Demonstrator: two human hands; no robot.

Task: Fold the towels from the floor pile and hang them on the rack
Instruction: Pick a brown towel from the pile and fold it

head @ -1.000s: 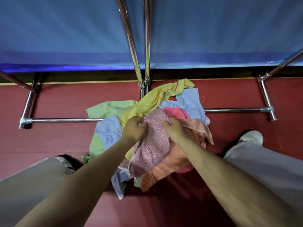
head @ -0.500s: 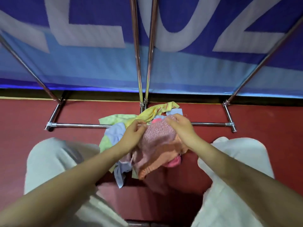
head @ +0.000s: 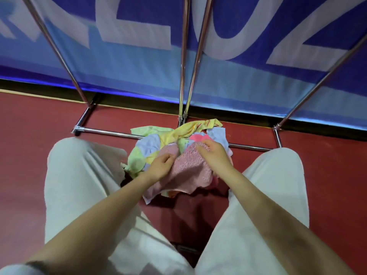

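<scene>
Pink towel [head: 190,171] edge pinched by left hand [head: 160,167] and right hand [head: 214,155] fingers; rack [head: 111,132] base bar behind.

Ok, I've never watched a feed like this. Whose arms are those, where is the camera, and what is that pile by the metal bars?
The camera sits on a person's head and looks down, so the two bare arms are theirs. The left hand and right hand each have a grip on the pink towel, pinching its upper edge above the pile of towels on the red floor. The pale shapes on both sides are the person's trousers. The shiny tubes are the rack; its base bar runs behind the pile. Behind it hangs a blue banner.
</scene>
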